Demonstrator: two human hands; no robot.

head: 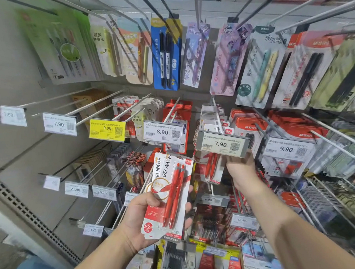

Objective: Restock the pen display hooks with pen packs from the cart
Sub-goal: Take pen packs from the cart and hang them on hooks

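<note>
Red-and-white gel pen packs: a small stack of carded blister packs, front one showing two red pens and "GEL INK PEN" lettering, lower centre of the frame, tilted slightly rightward; at least two cards overlap.
Left hand: left hand grips the stack from behind and below; thumb curled over the front left edge, fingertips showing at the right edge.
Right hand: right hand reaches up at centre right, just under the grey-framed 7.90 price tag; fingers hidden behind the tag, so whether it grips anything cannot be told.
Target hook: white metal peg behind the 7.90 tag, carrying hanging red pen packs just left of the right hand.
Neighbouring tags: white 8.90 label directly above the held stack; yellow 9.90 label to its left; white 9.90 label at right.
Upper row: blue card with two black markers at top centre; purple cartoon pen cards to its right.
Left side: grey shelving panel with bare pegs.
</note>
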